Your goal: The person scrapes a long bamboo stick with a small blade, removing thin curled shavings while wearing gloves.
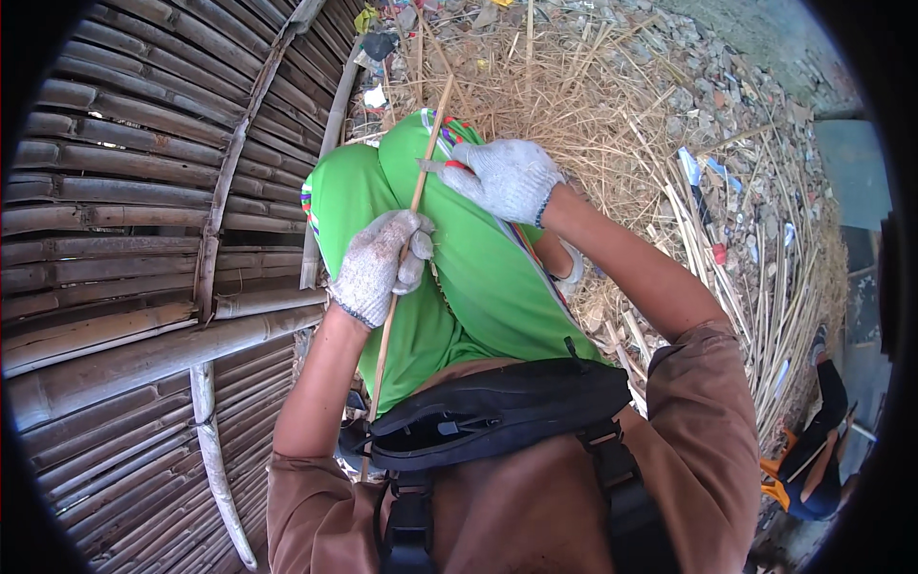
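Note:
A long, thin bamboo strip [436, 129] slants across my green-covered lap [469, 277], from beside my waist up past my knees. My left hand [381, 260], in a whitish knit glove soiled on the back, is closed around its middle. In my right hand [512, 182], gloved the same way, is a small knife [429, 165] with a reddish part at the grip. Its short blade lies across the strip, above my left hand. How far blade and strip touch is hard to make out. Most of the knife's handle is hidden by my fingers.
A slatted bamboo wall [124, 191] stands close on my left. Straw-like shavings [555, 86] and litter cover the ground ahead and right. Long thin strips [727, 316] lie at my right. A person [822, 450] sits at the far right on something orange. A black bag [497, 402] crosses my waist.

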{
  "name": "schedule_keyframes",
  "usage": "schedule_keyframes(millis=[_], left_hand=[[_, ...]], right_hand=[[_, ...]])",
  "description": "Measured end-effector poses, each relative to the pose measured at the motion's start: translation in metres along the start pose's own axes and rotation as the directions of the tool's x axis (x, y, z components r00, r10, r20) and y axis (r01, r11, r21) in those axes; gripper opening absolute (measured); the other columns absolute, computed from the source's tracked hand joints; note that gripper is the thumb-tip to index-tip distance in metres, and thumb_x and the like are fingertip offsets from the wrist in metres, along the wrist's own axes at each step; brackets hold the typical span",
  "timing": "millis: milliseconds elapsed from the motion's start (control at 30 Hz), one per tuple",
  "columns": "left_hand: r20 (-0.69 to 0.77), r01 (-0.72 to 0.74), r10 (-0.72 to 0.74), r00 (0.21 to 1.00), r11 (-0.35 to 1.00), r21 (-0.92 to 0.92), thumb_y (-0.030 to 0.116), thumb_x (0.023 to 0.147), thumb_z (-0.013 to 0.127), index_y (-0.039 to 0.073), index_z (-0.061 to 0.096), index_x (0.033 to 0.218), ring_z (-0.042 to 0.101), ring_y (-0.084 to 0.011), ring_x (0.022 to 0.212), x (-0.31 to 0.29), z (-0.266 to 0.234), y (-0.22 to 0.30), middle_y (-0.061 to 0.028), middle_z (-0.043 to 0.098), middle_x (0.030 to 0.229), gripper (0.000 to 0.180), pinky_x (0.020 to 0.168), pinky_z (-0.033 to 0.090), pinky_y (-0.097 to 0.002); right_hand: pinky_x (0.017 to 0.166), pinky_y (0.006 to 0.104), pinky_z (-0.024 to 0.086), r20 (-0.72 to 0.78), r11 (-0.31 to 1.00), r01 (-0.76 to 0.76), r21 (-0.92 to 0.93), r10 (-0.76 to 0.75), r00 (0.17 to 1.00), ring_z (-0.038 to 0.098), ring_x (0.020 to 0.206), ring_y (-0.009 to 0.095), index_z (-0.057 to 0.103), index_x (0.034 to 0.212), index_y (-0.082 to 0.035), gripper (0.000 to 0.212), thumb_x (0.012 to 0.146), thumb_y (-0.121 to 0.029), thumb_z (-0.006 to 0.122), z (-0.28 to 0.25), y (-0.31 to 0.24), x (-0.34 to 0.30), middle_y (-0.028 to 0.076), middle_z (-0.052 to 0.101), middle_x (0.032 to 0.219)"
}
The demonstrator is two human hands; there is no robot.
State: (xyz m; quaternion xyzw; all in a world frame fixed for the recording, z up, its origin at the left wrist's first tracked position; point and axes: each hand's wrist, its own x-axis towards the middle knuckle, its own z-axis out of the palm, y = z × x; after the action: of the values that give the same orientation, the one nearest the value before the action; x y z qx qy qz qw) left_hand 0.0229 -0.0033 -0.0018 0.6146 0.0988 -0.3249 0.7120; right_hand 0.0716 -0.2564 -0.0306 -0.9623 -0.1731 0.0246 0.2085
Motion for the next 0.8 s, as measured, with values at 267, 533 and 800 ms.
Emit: schedule_keyframes(millis=[267, 533, 800], left_hand=[[-0.084, 0.034, -0.028, 0.996, 0.998, 0.062, 0.028, 0.115, 0.056, 0.000, 0.068, 0.116, 0.044, -0.0081, 0.047, -0.039, -0.012, -0.013, -0.0027, 0.065, 0.075, 0.030, 0.040, 0.030, -0.0253], [-0.132, 0.037, -0.022, 0.991, 0.993, 0.114, 0.030, 0.116, 0.056, 0.001, 0.070, 0.114, 0.046, -0.0067, 0.047, -0.083, -0.014, -0.025, 0.0002, 0.063, 0.074, 0.032, 0.040, 0.032, -0.0249], [-0.112, 0.028, -0.020, 0.993, 0.997, 0.076, 0.031, 0.116, 0.056, -0.001, 0.067, 0.120, 0.047, -0.0069, 0.046, -0.117, 0.000, -0.044, 0.0003, 0.060, 0.073, 0.033, 0.040, 0.033, -0.0245]], right_hand=[[0.083, 0.0604, 0.059, 0.040, 0.996, -0.070, -0.053, 0.072, 0.997, 0.075, 0.093, 0.046, 0.068, 0.109, -0.012, 0.058, 0.110, -0.064, 0.042, 0.006, 0.002, 0.010, 0.023, 0.078, 0.099], [0.080, 0.0597, 0.061, 0.011, 0.994, -0.083, -0.071, 0.084, 0.996, 0.077, 0.091, 0.044, 0.071, 0.105, -0.014, 0.059, 0.109, -0.065, 0.042, 0.001, -0.010, 0.006, 0.021, 0.079, 0.099], [0.080, 0.0589, 0.060, -0.012, 0.993, -0.100, -0.056, 0.100, 0.995, 0.076, 0.093, 0.045, 0.072, 0.106, -0.014, 0.058, 0.107, -0.066, 0.046, 0.003, -0.009, 0.005, 0.023, 0.078, 0.100]])
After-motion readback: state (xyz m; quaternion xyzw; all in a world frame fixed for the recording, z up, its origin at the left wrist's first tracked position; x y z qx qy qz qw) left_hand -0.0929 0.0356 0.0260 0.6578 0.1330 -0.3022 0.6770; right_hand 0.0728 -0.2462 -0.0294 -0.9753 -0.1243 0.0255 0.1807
